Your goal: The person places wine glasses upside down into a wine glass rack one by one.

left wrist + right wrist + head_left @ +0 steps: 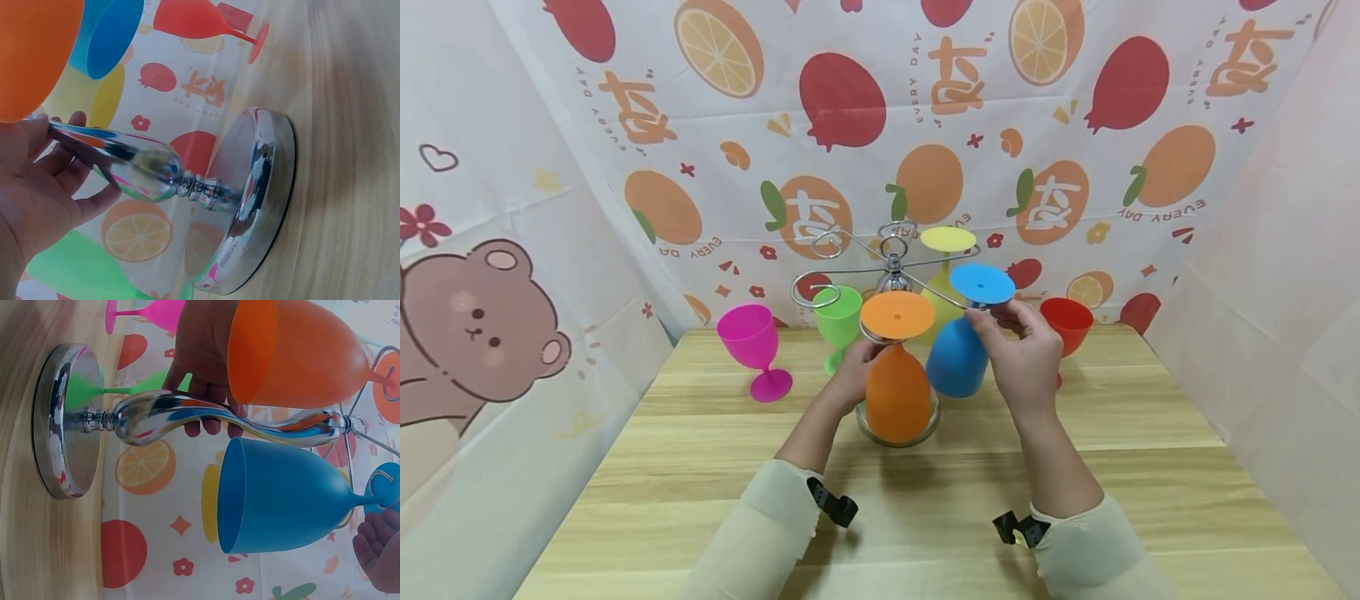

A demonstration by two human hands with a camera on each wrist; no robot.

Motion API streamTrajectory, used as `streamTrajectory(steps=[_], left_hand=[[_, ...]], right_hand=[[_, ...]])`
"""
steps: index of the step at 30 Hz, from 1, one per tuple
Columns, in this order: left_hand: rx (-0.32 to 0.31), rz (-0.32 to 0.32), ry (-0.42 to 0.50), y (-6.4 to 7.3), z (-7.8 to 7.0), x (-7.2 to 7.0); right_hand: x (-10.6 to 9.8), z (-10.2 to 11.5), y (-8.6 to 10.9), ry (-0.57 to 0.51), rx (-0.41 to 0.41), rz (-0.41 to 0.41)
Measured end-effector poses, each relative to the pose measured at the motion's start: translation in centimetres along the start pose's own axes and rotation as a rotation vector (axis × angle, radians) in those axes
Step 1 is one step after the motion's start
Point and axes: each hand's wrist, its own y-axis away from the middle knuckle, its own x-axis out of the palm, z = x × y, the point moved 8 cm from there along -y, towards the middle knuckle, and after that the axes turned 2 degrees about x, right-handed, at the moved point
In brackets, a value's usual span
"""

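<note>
My left hand (852, 377) grips the curvy stem of a chrome goblet rack (140, 164), whose round base stands on the table. From the rack's wire arms hang an orange goblet (898, 400), a blue goblet (957, 358) and, behind them, a yellow goblet (948, 239), all upside down with their feet on top. At the blue goblet's stem, just under its foot, my right hand (1028, 358) pinches with thumb and fingers. A wire loop (381, 482) surrounds that stem. The orange goblet partly hides my left hand in the head view.
Upright on the wooden table (700, 492) are a magenta goblet (751, 337) at the left, a green goblet (838, 317) behind my left hand, and a red goblet (1067, 321) behind my right hand. A fruit-patterned cloth (880, 183) hangs at the back.
</note>
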Motion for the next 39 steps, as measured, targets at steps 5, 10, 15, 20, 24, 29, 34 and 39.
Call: streamTrajectory(steps=[5, 10, 15, 20, 24, 29, 34, 39], left_hand=[[0.007, -0.022, -0.014, 0.0, 0.1, 0.1], [0.047, -0.007, -0.001, -0.3, -0.1, 0.5], [0.079, -0.022, -0.043, -0.3, -0.4, 0.6], [0.064, -0.040, -0.035, -0.3, -0.3, 0.7], [0.079, -0.049, -0.012, -0.4, -0.3, 1.0], [0.102, -0.059, 0.009, -0.6, -0.3, 1.4], [0.124, -0.079, -0.012, -0.6, -0.2, 1.8], [0.137, -0.095, -0.028, -0.9, -0.2, 2.2]], right_hand=[[0.1, -0.3, -0.1, -0.014, -0.002, -0.001], [0.1, -0.5, -0.6, -0.017, -0.019, -0.010], [0.2, -0.7, -1.1, -0.008, -0.027, -0.008], [0.2, -1.2, -1.9, 0.003, -0.020, -0.009], [0.2, -1.7, -2.7, 0.033, -0.004, -0.006], [0.4, -2.2, -3.7, 0.063, 0.013, 0.020], [0.4, -2.7, -4.8, 0.079, 0.000, 0.055], [0.5, -3.0, -6.0, 0.110, -0.028, 0.100]])
